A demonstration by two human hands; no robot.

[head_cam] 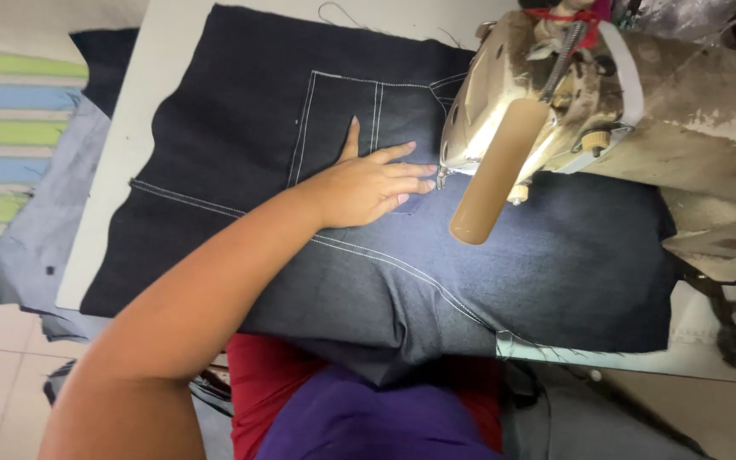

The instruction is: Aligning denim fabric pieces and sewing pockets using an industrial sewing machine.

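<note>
A dark blue denim panel [240,111] with white stitching and a sewn-on pocket [342,119] lies flat on a white sewing table [151,68]. My left hand [366,183] rests palm-down on the denim, fingers spread and pointing toward the needle area of a worn cream sewing machine [555,94]. The fingertips press the cloth just left of the presser foot [441,177]. My right hand is out of sight, hidden behind the machine or outside the frame.
More grey-blue cloth [31,230] hangs off the table's left side above a tiled floor. A striped green and blue surface [10,128] sits at the far left. My lap in red and purple clothing [342,409] is below the table edge.
</note>
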